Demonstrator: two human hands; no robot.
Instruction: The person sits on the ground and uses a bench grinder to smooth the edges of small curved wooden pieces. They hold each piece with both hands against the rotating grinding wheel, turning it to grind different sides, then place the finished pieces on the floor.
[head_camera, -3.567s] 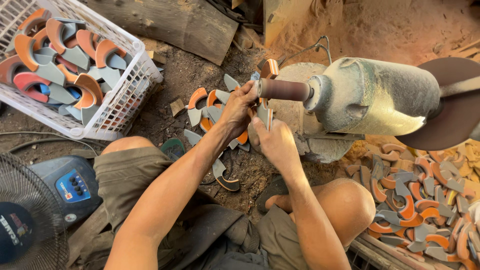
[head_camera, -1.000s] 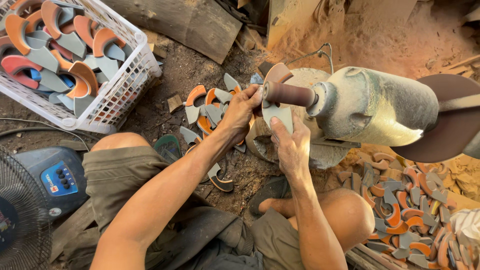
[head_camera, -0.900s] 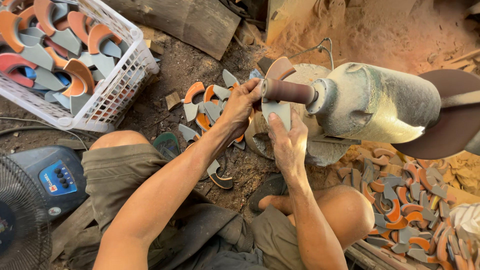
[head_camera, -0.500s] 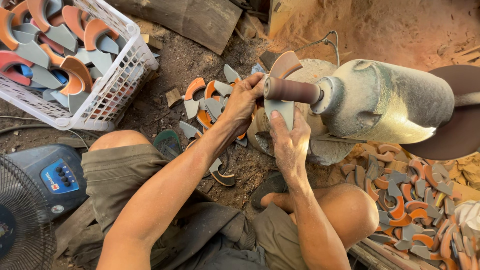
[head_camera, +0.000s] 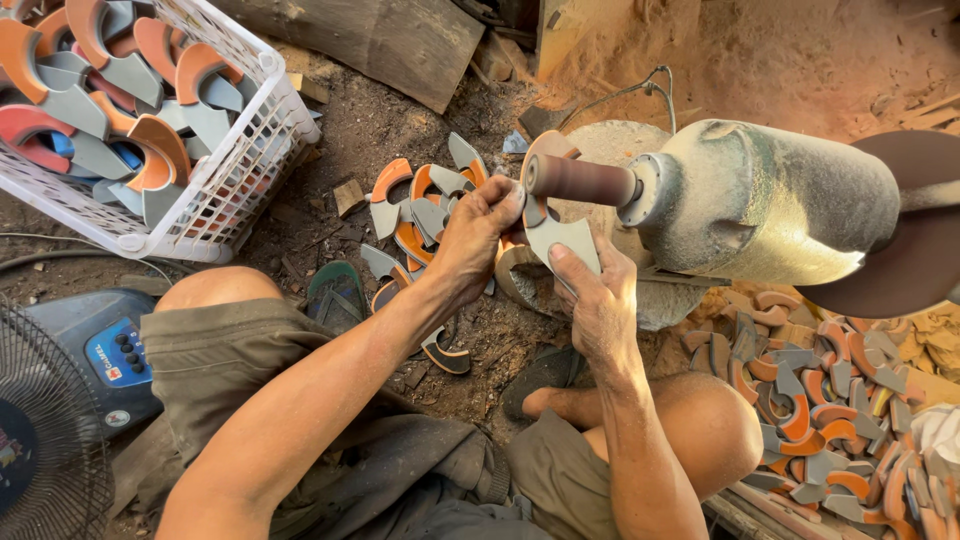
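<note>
Head view: dirt floor (head_camera: 330, 140) w/ sawdust, white plastic basket (head_camera: 255, 140) of grey/orange curved pieces top left, more in a pile (head_camera: 815, 400) at right, fan (head_camera: 45, 420) bottom left. Left hand (head_camera: 475, 235) pinches the orange top of a curved grey/orange piece (head_camera: 555, 225), right hand (head_camera: 600, 300) grips its grey lower end w/ thumb on the face. Piece sits against the sanding drum (head_camera: 580, 180) of the dusty grey motor (head_camera: 770, 200), just above the person's knees

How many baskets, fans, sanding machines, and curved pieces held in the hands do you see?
White basket: 1
Fan: 1
Sanding machine: 1
Curved piece held by left hand and right hand: 1
Total: 4
</note>
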